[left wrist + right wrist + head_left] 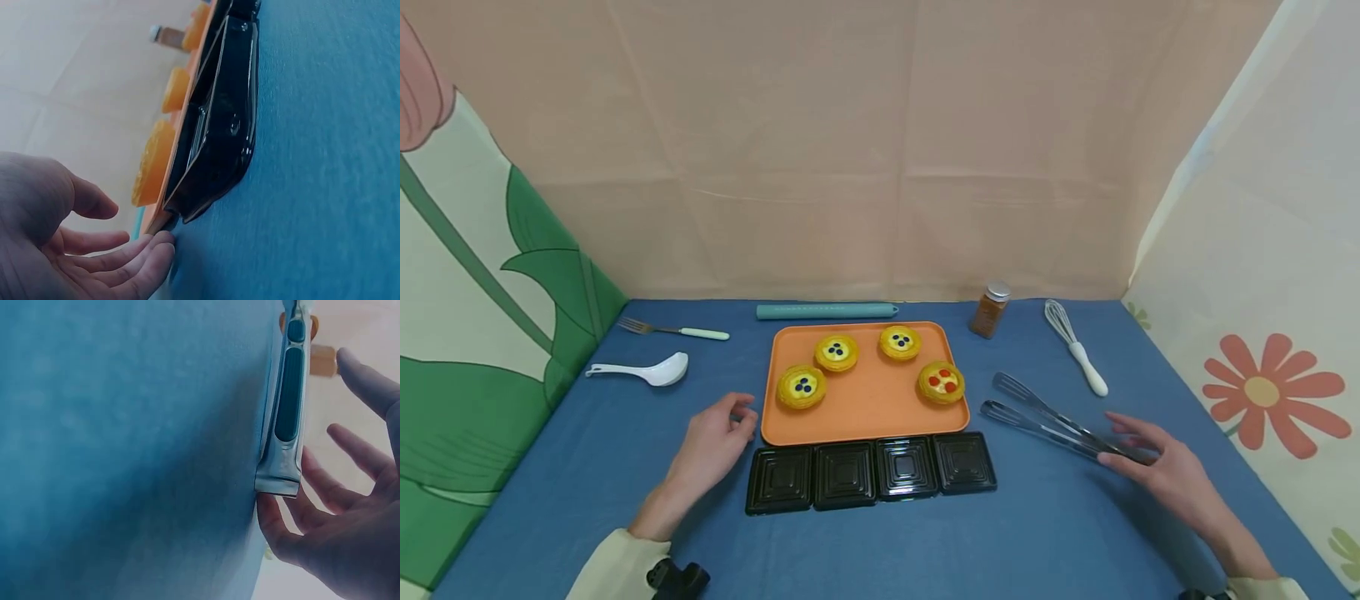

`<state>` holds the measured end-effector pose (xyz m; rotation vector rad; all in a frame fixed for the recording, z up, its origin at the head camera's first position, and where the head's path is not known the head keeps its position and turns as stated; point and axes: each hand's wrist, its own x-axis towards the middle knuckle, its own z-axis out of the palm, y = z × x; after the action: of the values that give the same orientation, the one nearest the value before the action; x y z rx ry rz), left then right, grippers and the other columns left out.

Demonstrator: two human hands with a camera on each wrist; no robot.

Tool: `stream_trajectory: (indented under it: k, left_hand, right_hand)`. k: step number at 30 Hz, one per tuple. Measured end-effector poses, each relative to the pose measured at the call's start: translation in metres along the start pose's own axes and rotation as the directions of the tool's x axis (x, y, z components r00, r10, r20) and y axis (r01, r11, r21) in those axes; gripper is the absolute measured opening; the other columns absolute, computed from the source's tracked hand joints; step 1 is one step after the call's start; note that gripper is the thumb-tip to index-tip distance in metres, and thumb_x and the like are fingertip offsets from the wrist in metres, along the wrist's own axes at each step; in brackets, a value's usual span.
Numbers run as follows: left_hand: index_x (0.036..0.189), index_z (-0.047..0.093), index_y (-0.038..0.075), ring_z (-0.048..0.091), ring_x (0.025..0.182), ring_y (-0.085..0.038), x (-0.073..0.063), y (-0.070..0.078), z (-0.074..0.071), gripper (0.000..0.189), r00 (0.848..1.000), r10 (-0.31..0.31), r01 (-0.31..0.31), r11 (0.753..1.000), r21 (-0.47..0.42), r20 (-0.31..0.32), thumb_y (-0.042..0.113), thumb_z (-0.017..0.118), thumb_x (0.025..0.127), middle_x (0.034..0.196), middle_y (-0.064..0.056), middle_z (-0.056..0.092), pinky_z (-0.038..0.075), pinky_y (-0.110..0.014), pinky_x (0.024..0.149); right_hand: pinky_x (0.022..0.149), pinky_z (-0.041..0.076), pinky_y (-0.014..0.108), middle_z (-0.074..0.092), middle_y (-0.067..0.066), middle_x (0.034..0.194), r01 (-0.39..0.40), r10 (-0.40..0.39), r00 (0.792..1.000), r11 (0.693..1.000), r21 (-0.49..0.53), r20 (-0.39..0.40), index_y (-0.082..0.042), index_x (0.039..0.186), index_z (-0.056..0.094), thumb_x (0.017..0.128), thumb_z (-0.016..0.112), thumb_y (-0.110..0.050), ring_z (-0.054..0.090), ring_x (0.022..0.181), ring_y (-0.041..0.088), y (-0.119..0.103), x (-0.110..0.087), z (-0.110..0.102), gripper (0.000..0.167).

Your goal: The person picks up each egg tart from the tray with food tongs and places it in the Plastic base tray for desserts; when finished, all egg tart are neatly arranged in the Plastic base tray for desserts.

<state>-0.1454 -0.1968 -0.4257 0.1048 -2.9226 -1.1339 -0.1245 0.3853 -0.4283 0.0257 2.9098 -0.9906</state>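
On the right of the head view, metal tongs [1045, 423] lie on the blue cloth, arms spread toward the tray. My right hand [1165, 471] is at their near end, its fingers spread around the handle. In the right wrist view the thumb stands apart from the handle [290, 394], while other fingers are right at its end. My left hand [718, 437] rests loosely bent beside the orange tray's [865, 417] left edge, holding nothing. Four small black square dishes [844, 475] stand in a row before the tray.
Several egg tarts [837, 353] sit on the tray. Behind it lies a teal rolling pin [827, 312]. A spice jar [990, 310] and whisk [1075, 346] are at the back right; a fork [673, 330] and white spoon [651, 369] at the left.
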Motion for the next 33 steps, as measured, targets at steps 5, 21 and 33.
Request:
stream_trajectory:
  k: [5,21,33]
  left_hand:
    - [0.134,0.054,-0.007,0.065,0.078,-0.019,0.003,0.001,0.004,0.038,1.000,-0.017,0.019,0.996,-0.083,0.017,0.012,0.050,0.101,0.110,-0.019,0.066,0.055,-0.034,0.063]
    - [0.133,0.058,-0.007,0.060,0.067,-0.018,0.015,-0.006,0.014,0.038,0.997,-0.072,0.072,0.985,-0.160,0.005,0.010,0.053,0.099,0.098,-0.014,0.066,0.052,-0.032,0.055]
    - [0.132,0.061,-0.005,0.056,0.062,-0.017,0.018,-0.012,0.019,0.037,0.999,-0.035,0.031,0.989,-0.146,-0.023,0.009,0.054,0.099,0.100,-0.012,0.065,0.048,-0.030,0.053]
  right_hand:
    - [0.084,0.051,0.058,0.056,0.027,0.133,0.009,-0.009,0.999,1.000,-0.005,0.031,-0.005,0.152,0.043,0.090,0.073,-0.049,0.056,0.117,0.048,0.002,0.008,0.003,0.081]
    - [0.080,0.051,0.049,0.061,0.026,0.127,0.086,-0.083,0.995,0.995,-0.054,0.056,-0.008,0.149,0.050,0.088,0.076,-0.049,0.058,0.111,0.040,-0.005,0.022,0.012,0.078]
    - [0.076,0.051,0.046,0.067,0.018,0.121,0.142,-0.139,0.989,0.987,-0.073,0.048,-0.010,0.139,0.062,0.088,0.078,-0.040,0.063,0.102,0.032,-0.010,0.028,0.014,0.062]
